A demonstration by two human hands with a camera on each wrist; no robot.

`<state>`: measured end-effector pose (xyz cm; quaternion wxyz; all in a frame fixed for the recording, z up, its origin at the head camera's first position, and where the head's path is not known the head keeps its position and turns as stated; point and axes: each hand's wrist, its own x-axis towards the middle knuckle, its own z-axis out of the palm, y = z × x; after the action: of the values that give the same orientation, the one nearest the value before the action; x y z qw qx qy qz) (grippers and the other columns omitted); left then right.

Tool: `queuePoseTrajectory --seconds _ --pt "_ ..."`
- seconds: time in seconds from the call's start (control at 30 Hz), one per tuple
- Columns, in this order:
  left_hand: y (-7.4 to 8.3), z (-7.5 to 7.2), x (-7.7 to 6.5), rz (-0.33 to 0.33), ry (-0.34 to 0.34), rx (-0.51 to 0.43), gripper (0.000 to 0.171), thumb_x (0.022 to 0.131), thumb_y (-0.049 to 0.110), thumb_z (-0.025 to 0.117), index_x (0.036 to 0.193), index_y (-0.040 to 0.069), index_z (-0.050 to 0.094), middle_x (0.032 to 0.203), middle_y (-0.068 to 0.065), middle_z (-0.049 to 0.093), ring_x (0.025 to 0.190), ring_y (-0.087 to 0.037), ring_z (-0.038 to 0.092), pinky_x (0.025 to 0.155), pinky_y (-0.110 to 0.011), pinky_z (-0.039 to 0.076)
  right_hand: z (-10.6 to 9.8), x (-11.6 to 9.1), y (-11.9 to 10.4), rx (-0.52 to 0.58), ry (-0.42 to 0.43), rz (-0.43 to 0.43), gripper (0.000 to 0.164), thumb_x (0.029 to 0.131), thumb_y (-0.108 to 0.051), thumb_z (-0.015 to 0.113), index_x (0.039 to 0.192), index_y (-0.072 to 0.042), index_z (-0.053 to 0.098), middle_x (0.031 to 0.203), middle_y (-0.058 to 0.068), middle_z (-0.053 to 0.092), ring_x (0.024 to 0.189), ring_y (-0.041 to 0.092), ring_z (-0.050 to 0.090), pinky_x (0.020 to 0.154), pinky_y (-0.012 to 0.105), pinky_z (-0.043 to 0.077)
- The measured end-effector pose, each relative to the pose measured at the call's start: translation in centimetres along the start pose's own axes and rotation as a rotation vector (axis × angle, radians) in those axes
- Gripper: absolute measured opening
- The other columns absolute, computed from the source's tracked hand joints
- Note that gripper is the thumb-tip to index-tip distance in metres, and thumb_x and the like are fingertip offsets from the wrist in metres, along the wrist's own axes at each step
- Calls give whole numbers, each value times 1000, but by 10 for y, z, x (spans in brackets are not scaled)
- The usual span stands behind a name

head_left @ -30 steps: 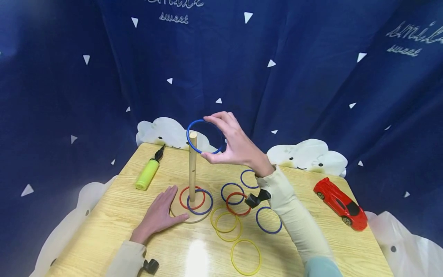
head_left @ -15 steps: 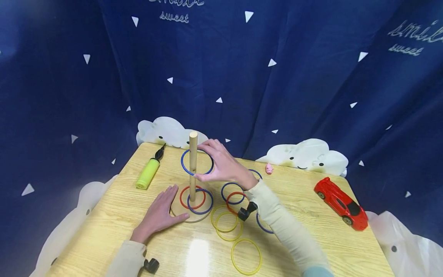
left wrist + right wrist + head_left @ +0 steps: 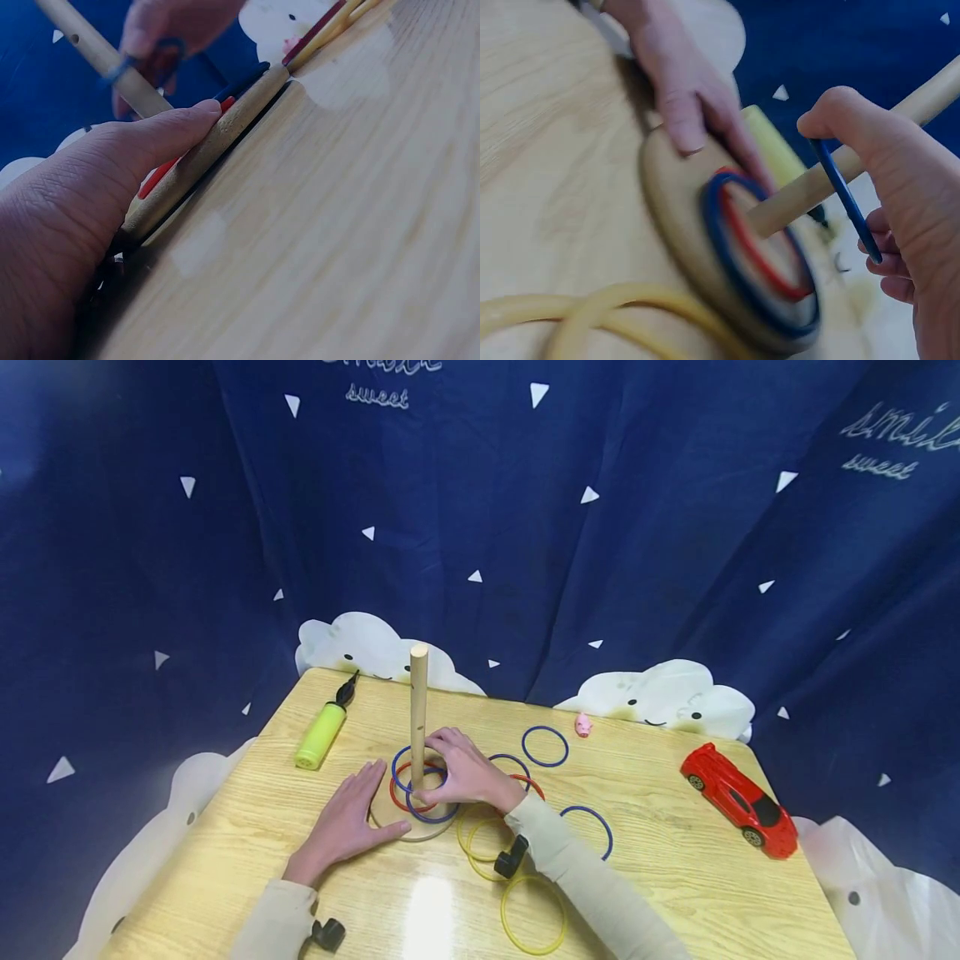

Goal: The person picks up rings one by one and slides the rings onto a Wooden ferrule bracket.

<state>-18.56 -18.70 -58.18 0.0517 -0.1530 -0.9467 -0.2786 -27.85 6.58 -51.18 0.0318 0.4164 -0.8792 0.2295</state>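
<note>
First, at left, a person's left hand point(image 3: 341, 822) rests on the rim of a round wooden base point(image 3: 381, 807), grasping nothing. Rightward, an upright peg point(image 3: 418, 718) passes through a thin blue ring point(image 3: 841, 191), held above a red ring point(image 3: 759, 264) and a lower blue ring point(image 3: 729, 266). Farther right, the right hand point(image 3: 468, 772) pinches its edge, likely the best hold; it looks light, stiff and smooth.

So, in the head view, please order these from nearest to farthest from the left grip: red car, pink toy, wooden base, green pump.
1. Wooden base: touching the left grip.
2. Green pump: on the left, further back.
3. Pink toy: right of centre, back.
4. Red car: far right.
</note>
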Motion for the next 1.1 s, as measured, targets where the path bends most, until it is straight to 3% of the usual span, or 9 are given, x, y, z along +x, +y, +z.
queuePoseTrajectory --seconds 0.23,0.33,0.47,0.67,0.9,1.1 --pt "0 -1 0 -5 -11 1 120 82 80 67 166 5 24 171 -13 26 159 -32 23 130 -52 16 25 -10 9 -18 -5 33 86 77 -62 80 144 -13 60 138 4 60 129 20 53 110 41 47" --pt "0 0 1 -4 -8 -2 121 82 80 67 166 5 24 171 -13 26 159 -32 23 130 -52 16 27 -17 11 3 -10 57 86 80 -63 77 149 -17 56 144 4 59 135 21 52 114 42 44" --pt "0 2 2 -1 6 0 120 82 80 68 165 5 26 171 -14 28 158 -33 24 130 -54 18 25 -33 15 54 17 88 86 87 -60 73 153 -11 51 152 6 54 143 24 47 119 48 40" --pt "-2 3 2 3 21 -1 120 81 79 69 165 5 27 170 -15 30 158 -33 25 129 -54 19 11 -72 23 97 106 143 82 91 -53 74 156 -11 47 156 8 50 147 27 43 122 52 37" --pt "-2 0 1 -5 8 2 121 81 79 70 166 5 26 171 -14 28 159 -32 24 130 -52 17 -11 -119 40 83 218 186 82 89 -47 79 154 -8 49 154 11 53 144 31 47 119 56 38" --pt "-2 0 0 -9 -2 1 121 81 80 69 166 5 25 171 -14 27 159 -32 23 130 -51 16 -24 -164 51 70 264 272 85 88 -47 82 156 -11 47 157 11 50 146 33 43 118 60 35"
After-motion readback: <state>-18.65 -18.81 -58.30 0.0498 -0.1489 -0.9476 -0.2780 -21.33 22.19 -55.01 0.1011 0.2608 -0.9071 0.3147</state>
